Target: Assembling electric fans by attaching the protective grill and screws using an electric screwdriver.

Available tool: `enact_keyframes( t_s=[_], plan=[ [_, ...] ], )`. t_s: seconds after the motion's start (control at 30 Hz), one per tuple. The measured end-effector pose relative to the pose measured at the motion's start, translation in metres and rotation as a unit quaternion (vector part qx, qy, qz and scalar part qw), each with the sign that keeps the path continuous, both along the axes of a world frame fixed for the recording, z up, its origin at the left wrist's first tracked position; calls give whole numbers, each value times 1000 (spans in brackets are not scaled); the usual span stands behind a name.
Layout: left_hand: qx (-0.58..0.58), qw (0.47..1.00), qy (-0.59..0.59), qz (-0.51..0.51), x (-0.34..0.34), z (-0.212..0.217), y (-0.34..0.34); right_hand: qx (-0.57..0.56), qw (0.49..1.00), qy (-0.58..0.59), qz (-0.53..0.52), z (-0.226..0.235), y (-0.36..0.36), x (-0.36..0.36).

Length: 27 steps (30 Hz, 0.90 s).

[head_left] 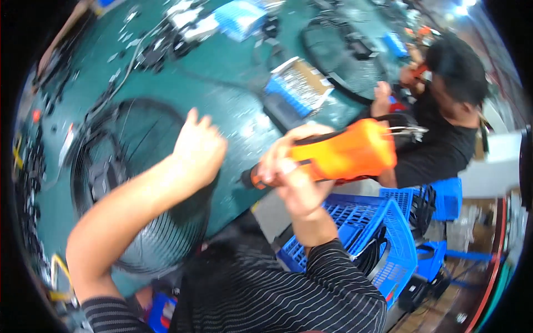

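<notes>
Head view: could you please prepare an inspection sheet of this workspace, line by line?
Surface: green bench, shiny.
Job's things: orange power tool; black round wire grille on the bench.
Clutter: dark parts scattered at upper left; open box of small pieces.
Hands: right hand grips the tool; left hand near the grille, grip unclear.
Cables: grey cable at upper left.
Surroundings: co-worker at right; blue basket at lower right, dark items inside.

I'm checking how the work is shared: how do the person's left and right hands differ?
The right hand is wrapped around an orange power screwdriver; the left hand shows no tool. The left hand overlaps the near black fan guard in view; the right hand sits clear of it, to the right. Both are bare.
</notes>
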State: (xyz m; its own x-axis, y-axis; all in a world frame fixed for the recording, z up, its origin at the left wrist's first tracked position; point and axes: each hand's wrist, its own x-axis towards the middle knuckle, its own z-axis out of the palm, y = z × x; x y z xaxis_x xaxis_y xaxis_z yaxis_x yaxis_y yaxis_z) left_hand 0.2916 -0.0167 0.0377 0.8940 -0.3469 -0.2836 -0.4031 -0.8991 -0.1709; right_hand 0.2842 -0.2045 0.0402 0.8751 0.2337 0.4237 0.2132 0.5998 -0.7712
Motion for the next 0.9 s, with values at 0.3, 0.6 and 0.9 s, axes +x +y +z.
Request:
enact_keyframes(
  t_s=[0.3,0.6,0.9],
  plan=[
    [60,997,-2,-39,-5,-3,-9,-14,998,-21,-51,4,-12,-15],
    [-172,983,-54,-44,-6,26,45,81,986,60,-134,-11,-21,4],
    [-148,987,-19,51,-35,21,101,172,961,193,-98,-38,26,71]
  ],
)
